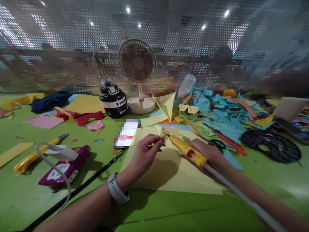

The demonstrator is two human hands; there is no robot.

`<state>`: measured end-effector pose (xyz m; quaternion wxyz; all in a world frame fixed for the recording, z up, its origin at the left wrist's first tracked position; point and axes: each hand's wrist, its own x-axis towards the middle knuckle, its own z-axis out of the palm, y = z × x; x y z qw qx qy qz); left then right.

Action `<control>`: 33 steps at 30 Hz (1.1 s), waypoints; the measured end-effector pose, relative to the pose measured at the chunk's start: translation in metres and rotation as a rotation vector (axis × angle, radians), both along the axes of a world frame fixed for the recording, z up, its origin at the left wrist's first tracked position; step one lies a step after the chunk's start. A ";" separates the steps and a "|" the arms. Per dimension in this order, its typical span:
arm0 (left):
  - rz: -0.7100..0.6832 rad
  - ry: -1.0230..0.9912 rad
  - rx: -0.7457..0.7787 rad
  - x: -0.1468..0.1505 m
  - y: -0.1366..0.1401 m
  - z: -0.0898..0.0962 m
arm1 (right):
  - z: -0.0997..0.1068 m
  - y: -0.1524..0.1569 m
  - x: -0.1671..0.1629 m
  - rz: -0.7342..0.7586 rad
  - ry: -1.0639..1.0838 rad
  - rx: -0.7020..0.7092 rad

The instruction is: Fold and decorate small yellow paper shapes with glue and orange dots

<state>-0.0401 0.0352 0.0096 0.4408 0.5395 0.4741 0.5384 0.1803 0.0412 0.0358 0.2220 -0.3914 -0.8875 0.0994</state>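
My right hand (202,151) is wrapped round a yellow hot glue gun (184,147) with a long whitish glue stick (231,183) running out of its back. Its nozzle points left, close to the fingertips of my left hand (149,148). That hand is closed in a pinch on a small pale yellow paper piece (166,130) with orange-red dots; the fingers hide part of it. Below both hands lies a large pale yellow sheet (183,177). A folded pale yellow paper shape (166,104) rises behind them.
Left of my hands lie a phone (127,132), a purple power strip (65,166) with a white plug, and a yellow-handled cutter (41,153). A black bottle (113,103) and a fan (137,61) stand behind. Right are blue paper scraps (212,103), scissors (218,145) and a black palette (272,145).
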 end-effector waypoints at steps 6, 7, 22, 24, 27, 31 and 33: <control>0.046 -0.159 -0.083 -0.004 0.004 -0.004 | 0.010 0.006 0.031 -0.080 -0.189 0.383; 0.054 -0.209 -0.108 -0.005 0.005 -0.004 | 0.012 0.007 0.040 -0.152 -0.203 0.384; 0.137 -0.425 -0.166 -0.013 0.010 0.005 | -0.002 0.017 0.184 -0.762 -0.450 0.027; 0.141 -0.423 -0.177 -0.014 0.011 0.005 | 0.000 0.018 0.187 -0.723 -0.450 -0.021; 0.141 -0.421 -0.178 -0.014 0.012 0.006 | 0.008 0.019 0.193 -0.638 -0.434 -0.109; 0.164 -0.438 -0.154 -0.015 0.013 0.008 | 0.025 0.017 0.192 -0.575 -0.413 -0.187; 0.176 -0.459 -0.151 -0.016 0.013 0.008 | 0.033 0.017 0.176 -0.607 -0.391 -0.135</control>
